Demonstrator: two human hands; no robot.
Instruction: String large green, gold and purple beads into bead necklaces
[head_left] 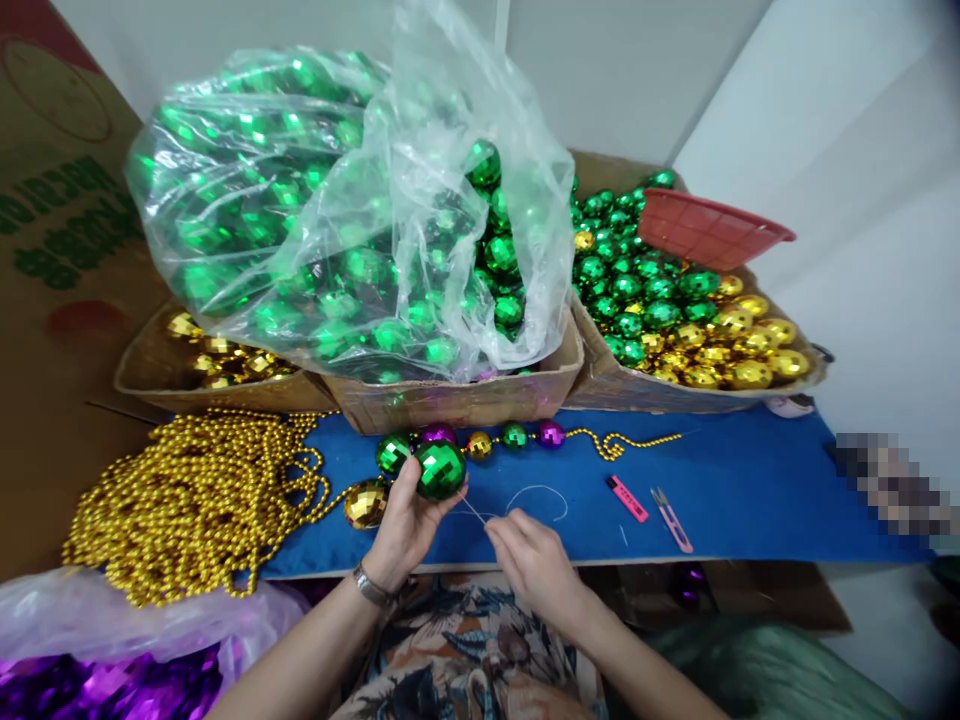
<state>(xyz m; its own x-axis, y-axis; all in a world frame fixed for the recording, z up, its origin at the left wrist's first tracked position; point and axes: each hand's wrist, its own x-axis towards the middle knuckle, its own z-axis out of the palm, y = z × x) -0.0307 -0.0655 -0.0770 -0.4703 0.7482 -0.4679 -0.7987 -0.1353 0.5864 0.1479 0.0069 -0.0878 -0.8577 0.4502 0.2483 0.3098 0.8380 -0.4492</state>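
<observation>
My left hand [409, 520] is closed around a large shiny green faceted bead [441, 470], thumb on its near side. In my right hand [529, 555], the fingertips pinch a thin needle-like rod [474, 508] that points at the bead's lower right. A fine pale thread [541, 489] loops on the blue table beyond the right hand. Beside my left hand lie a big gold bead [365, 504] and another green bead [393, 455]. Behind them runs a strand with a purple bead [551, 433], a smaller green bead [514, 436] and a small gold bead [479, 445].
Gold bead chains [202, 500] are heaped at left. Cardboard boxes, a clear bag of green beads [285, 220] and a red basket [712, 225] stand behind. A pink box cutter [628, 498] and thread snips [672, 520] lie at right. Purple beads [112, 685] fill a bag lower left.
</observation>
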